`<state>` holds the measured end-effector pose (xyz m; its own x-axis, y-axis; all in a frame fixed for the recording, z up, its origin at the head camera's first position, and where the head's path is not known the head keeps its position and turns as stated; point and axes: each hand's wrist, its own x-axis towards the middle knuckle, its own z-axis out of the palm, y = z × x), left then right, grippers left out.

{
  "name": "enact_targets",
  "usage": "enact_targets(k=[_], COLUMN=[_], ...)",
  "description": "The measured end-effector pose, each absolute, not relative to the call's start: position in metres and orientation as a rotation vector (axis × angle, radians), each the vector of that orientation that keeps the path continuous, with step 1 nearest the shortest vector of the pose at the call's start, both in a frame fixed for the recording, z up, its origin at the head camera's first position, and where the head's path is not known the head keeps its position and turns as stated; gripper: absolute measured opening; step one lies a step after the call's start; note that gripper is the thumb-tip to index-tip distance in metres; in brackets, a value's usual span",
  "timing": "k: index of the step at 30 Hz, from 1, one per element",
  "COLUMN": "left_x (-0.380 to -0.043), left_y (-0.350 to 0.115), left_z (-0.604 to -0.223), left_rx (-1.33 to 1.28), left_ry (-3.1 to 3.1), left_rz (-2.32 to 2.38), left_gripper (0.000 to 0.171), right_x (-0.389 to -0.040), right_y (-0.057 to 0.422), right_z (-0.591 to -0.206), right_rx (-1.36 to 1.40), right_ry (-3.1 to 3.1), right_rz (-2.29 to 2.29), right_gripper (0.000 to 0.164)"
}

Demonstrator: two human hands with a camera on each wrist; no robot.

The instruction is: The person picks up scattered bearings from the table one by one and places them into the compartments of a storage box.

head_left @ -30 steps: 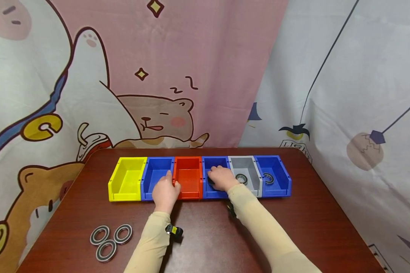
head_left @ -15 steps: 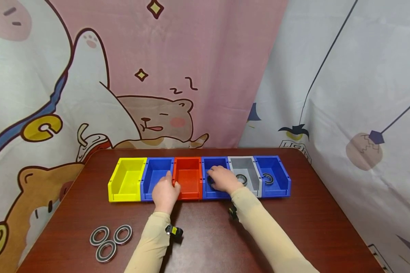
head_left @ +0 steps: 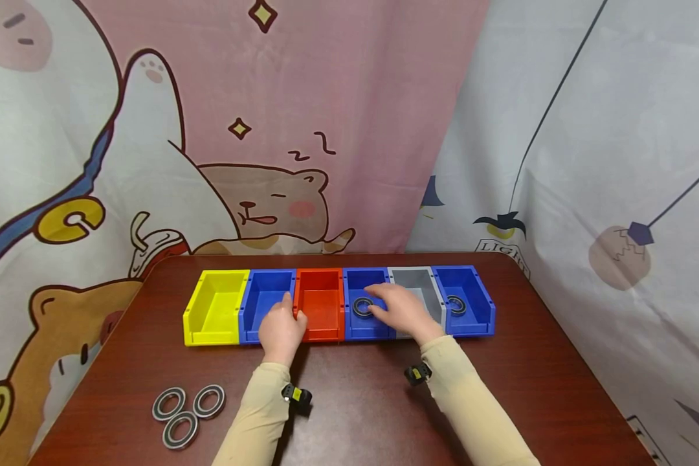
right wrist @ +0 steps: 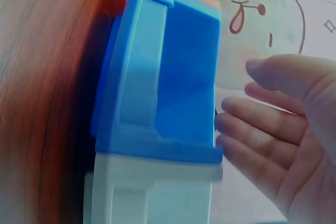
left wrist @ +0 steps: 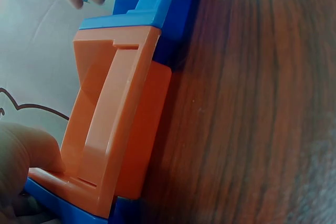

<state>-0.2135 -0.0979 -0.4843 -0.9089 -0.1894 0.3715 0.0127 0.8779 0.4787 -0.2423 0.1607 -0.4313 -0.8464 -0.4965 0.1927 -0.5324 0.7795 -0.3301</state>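
My left hand [head_left: 282, 329] holds the shared wall between a blue bin [head_left: 266, 294] and the red bin [head_left: 320, 307]. In the left wrist view its thumb [left wrist: 42, 153] hooks over into the red bin, with the other fingers on the blue side. My right hand [head_left: 406, 309] hovers over the grey bin [head_left: 413, 277], fingers spread and holding nothing. Just left of its fingertips, a bearing [head_left: 355, 308] lies flat in the middle blue bin [head_left: 367, 333]. The bearing in the grey bin is hidden beneath the hand.
A yellow bin [head_left: 215, 338] ends the row on the left. At the right end, another blue bin [head_left: 477, 317] contains a bearing [head_left: 457, 313]. Three larger bearings [head_left: 180, 445] lie together on the brown table [head_left: 349, 414] at front left. Curtains hang behind.
My right hand has let go of the bearing in the middle blue bin and moved right, its fingers opening. The left hand has stayed in place.
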Motion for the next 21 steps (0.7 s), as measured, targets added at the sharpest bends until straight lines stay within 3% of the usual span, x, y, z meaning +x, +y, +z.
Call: enact_targets(k=[21], left_x=[-0.214], left_y=[-0.098], left_z=[-0.485], left_rx=[0.137], left_ry=[-2.648], left_rz=[-0.669], left_gripper=[0.050], right_x=[-0.228], right_y=[0.270], right_z=[-0.426], right_rx=[0.308], right_ry=[-2.716], right_rz=[0.641], right_gripper=[0.047])
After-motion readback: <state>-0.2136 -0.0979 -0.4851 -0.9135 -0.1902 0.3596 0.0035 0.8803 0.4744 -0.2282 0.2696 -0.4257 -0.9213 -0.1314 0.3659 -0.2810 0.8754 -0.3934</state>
